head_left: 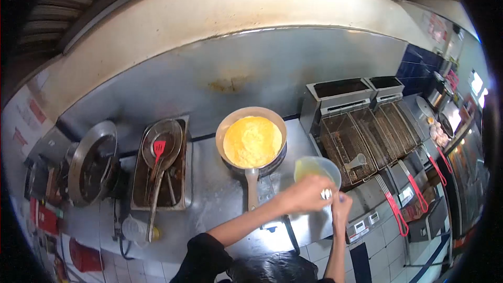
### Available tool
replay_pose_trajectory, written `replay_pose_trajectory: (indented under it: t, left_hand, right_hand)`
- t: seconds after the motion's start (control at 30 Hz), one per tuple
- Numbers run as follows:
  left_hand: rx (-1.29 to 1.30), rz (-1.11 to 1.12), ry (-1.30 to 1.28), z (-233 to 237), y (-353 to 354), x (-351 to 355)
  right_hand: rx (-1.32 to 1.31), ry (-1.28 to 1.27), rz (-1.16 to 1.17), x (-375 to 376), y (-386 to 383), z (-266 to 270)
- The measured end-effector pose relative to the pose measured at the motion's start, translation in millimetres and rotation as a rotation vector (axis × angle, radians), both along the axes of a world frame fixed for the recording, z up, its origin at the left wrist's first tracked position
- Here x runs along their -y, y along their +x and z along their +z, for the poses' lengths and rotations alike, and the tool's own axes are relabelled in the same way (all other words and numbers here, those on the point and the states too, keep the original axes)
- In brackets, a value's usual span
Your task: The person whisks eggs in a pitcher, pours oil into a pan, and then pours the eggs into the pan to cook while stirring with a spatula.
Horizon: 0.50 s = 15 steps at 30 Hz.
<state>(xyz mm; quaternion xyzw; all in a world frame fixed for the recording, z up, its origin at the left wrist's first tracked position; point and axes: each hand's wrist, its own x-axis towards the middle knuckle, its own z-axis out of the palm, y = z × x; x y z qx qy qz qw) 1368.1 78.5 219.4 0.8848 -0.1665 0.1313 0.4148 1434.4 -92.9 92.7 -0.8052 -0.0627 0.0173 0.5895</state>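
A translucent plastic jug [331, 167] with a pale yellowish inside stands right of the pan, its spout toward the left. My left hand [309, 193] reaches across from the left and is closed over the jug's near side; what it grips is hidden, and a shiny silver spot shows at its fingers. My right hand [341, 207] is closed at the jug's near right side, where the handle seems to be. Close by on the left, a light-coloured pan [222, 135] sits on a burner with a thick yellow egg-like layer [252, 140] in it; its handle [252, 191] points toward me.
To the right are deep fryers with wire baskets [361, 136], whose red handles [396, 215] stick out toward me; a small clear cup [357, 161] rests on them. On the left stand a metal tray [188, 178] with a strainer and red spatula [159, 148], and a large wok [78, 173].
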Motion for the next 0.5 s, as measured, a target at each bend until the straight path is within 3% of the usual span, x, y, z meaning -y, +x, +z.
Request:
replay_pose_trajectory:
  t: [0.07,0.13,0.2,0.27,0.33,0.4,0.47,0.5]
  left_hand:
    - [-0.346,-0.149,0.129,-28.6,4.7,26.8]
    - [-0.293,-0.155,0.18,-45.4,-7.4,43.0]
    - [-0.295,-0.118,0.148,-47.2,-21.0,44.3]
    - [-0.148,0.067,-0.054,-48.3,-42.8,30.5]
    - [-0.227,0.3,-0.242,-27.0,-72.7,-3.2]
    - [-0.266,0.639,-0.251,-27.9,-108.3,-47.0]
    - [-0.261,0.911,-0.264,-27.1,-143.2,-100.8]
    - [-0.209,1.027,-0.213,-36.0,-160.6,-133.0]
  right_hand:
    - [-0.17,-0.126,-0.105,25.1,-19.1,-47.4]
    - [0.049,0.032,-0.08,40.2,-37.4,-80.4]
    - [0.028,0.082,-0.1,50.0,-46.7,-81.0]
    - [-0.014,0.068,-0.077,61.2,-50.7,-111.2]
    - [0.198,0.032,-0.1,71.2,-55.0,-144.7]
    - [0.29,0.062,-0.082,88.6,-55.1,-188.0]
    - [0.074,-0.096,0.033,102.6,-56.1,-191.1]
    - [0.218,-0.201,-0.044,97.9,-60.4,-181.5]
